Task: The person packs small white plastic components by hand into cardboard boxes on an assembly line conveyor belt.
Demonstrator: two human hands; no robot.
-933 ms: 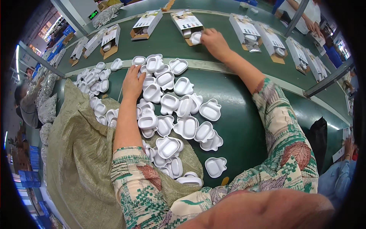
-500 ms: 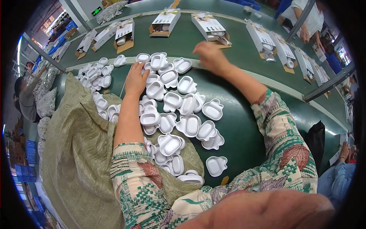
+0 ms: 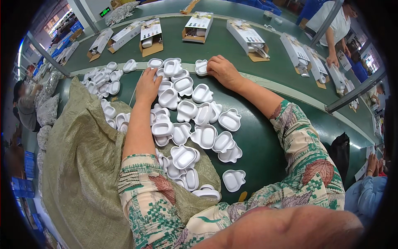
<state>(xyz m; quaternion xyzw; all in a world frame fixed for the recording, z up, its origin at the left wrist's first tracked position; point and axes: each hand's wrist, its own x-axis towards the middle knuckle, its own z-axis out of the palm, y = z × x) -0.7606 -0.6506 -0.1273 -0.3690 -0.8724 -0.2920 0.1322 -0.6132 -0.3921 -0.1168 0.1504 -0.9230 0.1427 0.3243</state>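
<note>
Several white plastic trays (image 3: 202, 135), shaped like small lobed dishes, lie heaped on a green table (image 3: 265, 141). My left hand (image 3: 148, 85) rests palm down on the pile near its far left side, fingers touching a tray. My right hand (image 3: 222, 69) is at the far edge of the pile, fingers curled on a single white tray (image 3: 201, 67). Both forearms wear a floral sleeve.
A green conveyor belt (image 3: 224, 43) runs behind the table, carrying several open cardboard boxes (image 3: 197, 27) with white items inside. An olive woven sack (image 3: 83, 166) lies at my left. Another person (image 3: 331, 29) stands at the far right of the belt.
My right hand has drawn back from a box on the belt to the far edge of the tray pile. The boxes have shifted right along the belt. My left hand stays on the pile.
</note>
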